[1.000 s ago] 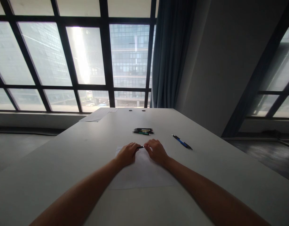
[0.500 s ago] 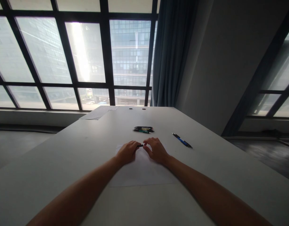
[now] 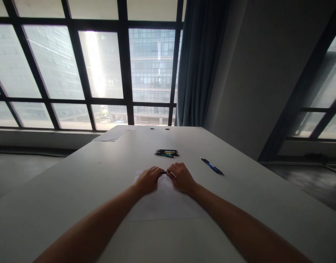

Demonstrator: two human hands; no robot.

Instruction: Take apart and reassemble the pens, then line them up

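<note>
Since half a second ago, both hands have drawn closer together, the right hand (image 3: 181, 178) closing in on the left hand (image 3: 148, 179). Their fingers are clamped on a small dark pen (image 3: 163, 172) held between them above the paper sheet (image 3: 168, 201) on the desk (image 3: 74, 190). At 12 o'clock lies a pen bundle (image 3: 167, 153), at 2 o'clock a blue pen (image 3: 211, 166).

pen pile (image 3: 166, 153) behind paper (image 3: 165, 201) | single pen (image 3: 211, 166) right

White table (image 3: 74, 190), paper sheet (image 3: 168, 204), pen pile (image 3: 167, 153) (dark), blue pen (image 3: 211, 166)
</note>
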